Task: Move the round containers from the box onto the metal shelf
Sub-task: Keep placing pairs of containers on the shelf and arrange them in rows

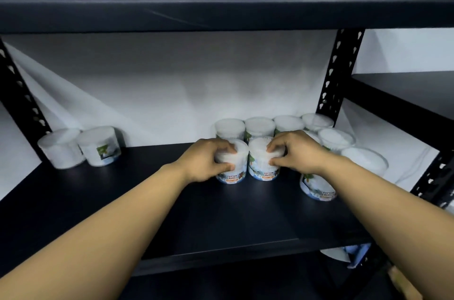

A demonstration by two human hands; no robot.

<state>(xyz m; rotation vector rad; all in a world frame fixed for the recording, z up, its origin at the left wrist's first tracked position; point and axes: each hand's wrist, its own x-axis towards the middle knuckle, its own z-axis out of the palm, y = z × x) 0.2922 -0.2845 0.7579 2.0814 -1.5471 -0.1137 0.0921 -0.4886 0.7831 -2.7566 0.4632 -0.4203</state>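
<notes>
Two round clear containers of cotton buds stand side by side on the dark metal shelf (172, 213). My left hand (206, 159) grips the left container (232, 172) by its lid, fingers curled over the top. My right hand (292, 152) grips the right container (262, 169) the same way. Behind them a row of several more containers (259, 128) stands along the white back wall, and others (336, 139) sit toward the right post. One container (317, 189) stands just under my right forearm. The box is not in view.
Two more containers (81, 146) stand at the back left by the left post. Black slotted uprights (339, 74) frame the bay, and an upper shelf (221, 5) hangs low overhead. Another shelf unit (405, 93) adjoins on the right.
</notes>
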